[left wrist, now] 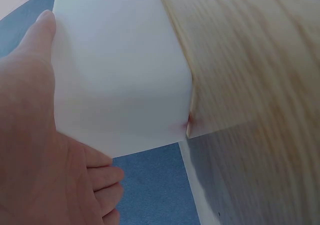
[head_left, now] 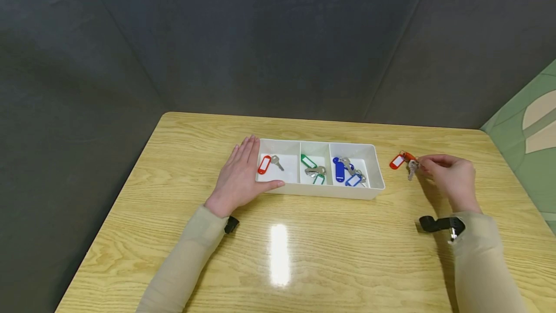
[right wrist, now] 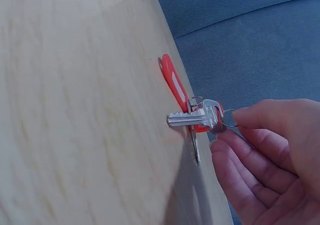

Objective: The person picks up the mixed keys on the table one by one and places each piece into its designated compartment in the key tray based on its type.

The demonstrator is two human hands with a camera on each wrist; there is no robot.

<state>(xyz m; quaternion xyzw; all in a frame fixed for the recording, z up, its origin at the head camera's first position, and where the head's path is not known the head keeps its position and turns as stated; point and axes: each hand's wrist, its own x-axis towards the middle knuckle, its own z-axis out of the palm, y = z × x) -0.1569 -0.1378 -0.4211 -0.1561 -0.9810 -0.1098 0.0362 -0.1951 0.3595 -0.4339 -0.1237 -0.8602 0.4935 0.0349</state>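
My left hand [head_left: 238,177] rests straight-fingered against the left end of a white three-compartment tray [head_left: 321,191], its thumb along the front wall. A red key tag [head_left: 264,164] with a key lies in the left compartment. Green key tags [head_left: 309,161] with keys sit in the middle one, blue key tags [head_left: 340,171] with keys in the right one. Beyond the tray's right end, my right hand [head_left: 453,180] pinches the metal ring [right wrist: 231,117] of a key [right wrist: 202,116] with a red tag, partly hidden behind it. Beside that, another red key tag [head_left: 397,161] lies on the table.
The wooden table [head_left: 208,264] has its far edge close behind the tray, against a dark grey padded wall [head_left: 269,52]. A green patterned surface [head_left: 538,168] borders the table at right. Both wrists wear black straps.
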